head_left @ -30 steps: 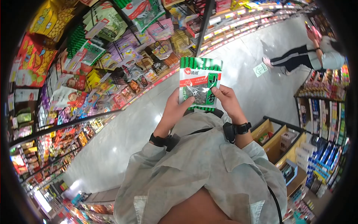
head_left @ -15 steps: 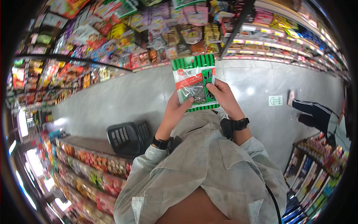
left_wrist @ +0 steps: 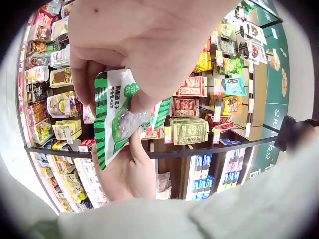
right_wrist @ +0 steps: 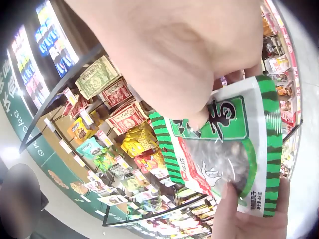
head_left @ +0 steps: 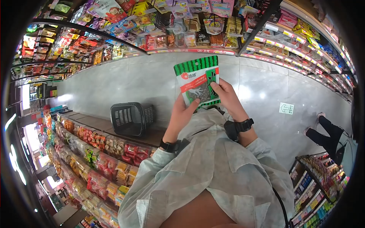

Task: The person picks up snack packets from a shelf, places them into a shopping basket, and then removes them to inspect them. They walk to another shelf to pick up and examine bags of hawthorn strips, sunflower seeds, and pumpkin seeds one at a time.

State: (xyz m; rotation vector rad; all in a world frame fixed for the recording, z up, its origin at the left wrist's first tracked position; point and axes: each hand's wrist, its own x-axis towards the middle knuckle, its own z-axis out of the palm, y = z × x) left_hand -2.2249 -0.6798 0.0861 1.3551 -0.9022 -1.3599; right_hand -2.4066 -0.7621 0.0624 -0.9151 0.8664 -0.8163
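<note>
A bag of melon seeds [head_left: 195, 80], white with green striped ends, a red band and a see-through window on dark seeds, is held in front of the body by both hands. My left hand [head_left: 181, 114] grips its lower left part, thumb lying across the front. On the lower right side, the right hand [head_left: 229, 102] pinches it with the thumb on the green label. In the left wrist view the bag [left_wrist: 110, 114] shows printed writing beside the thumb. The right wrist view has the window of the bag [right_wrist: 219, 157] up close; fingers behind it are mostly hidden.
A dark shopping basket [head_left: 127, 118] stands on the floor to the left, beside a rack of bagged snacks [head_left: 110, 154]. Hanging snack packs [head_left: 190, 26] line the shelves ahead. At the right are a floor arrow sign [head_left: 286, 108] and another person [head_left: 330, 133].
The head view has swung left, bringing the basket and the left rack into sight. The other person now appears lower at the right. Both hands keep hold of the bag, which tilts slightly more.
</note>
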